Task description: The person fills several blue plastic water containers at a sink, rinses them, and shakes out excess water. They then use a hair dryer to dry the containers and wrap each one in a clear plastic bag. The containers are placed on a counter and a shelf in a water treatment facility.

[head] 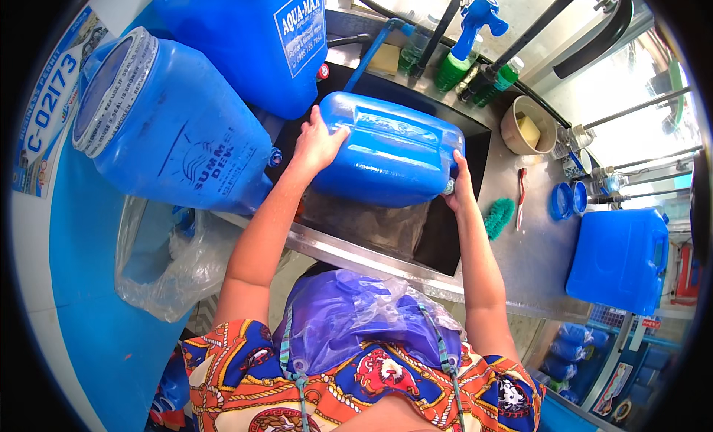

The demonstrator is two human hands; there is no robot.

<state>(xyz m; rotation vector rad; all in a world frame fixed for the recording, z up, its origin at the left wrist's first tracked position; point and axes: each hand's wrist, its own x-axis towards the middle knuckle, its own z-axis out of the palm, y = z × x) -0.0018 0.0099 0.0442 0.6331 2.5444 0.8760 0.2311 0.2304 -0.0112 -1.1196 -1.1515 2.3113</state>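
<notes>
Both my hands hold a blue plastic water jug lying on its side over a dark sink basin. My left hand grips its left end, fingers on top. My right hand holds its right end, near a small clear spout or cap at the lower corner. Left of my left forearm stands a blue jug with a printed seal around its lid. Behind that one is a larger blue container bearing a printed label and a red cap. The undersides of the held jug are hidden.
On the steel counter lie a green scrub brush, a red-and-white toothbrush, blue lids and a blue jug. A bowl with a sponge, bottles of green liquid and a blue pipe border the sink.
</notes>
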